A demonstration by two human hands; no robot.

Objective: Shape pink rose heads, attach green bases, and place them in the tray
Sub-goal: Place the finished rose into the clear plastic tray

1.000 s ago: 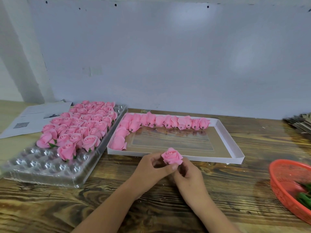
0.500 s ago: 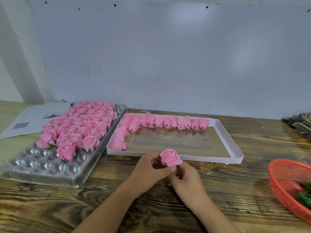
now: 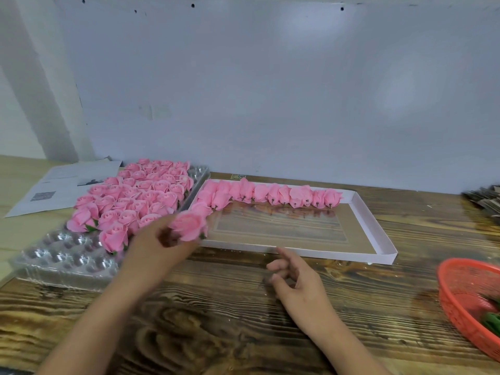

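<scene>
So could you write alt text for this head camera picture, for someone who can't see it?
A person's left hand holds a pink rose near a clear tray partly filled with roses, while the right hand hovers empty over the wooden table. A white box holds unfinished rose heads; a red basket sits right.

Counts, head view: 1 clear plastic tray (image 3: 62, 262), roughly 35–40 finished pink roses (image 3: 140, 197) in it, too packed for an exact figure. 1 white box (image 3: 378, 234) with about 13 unfinished rose heads (image 3: 273, 194). 1 rose in hand (image 3: 189, 226). 1 red basket (image 3: 460, 301). 2 hands.
</scene>
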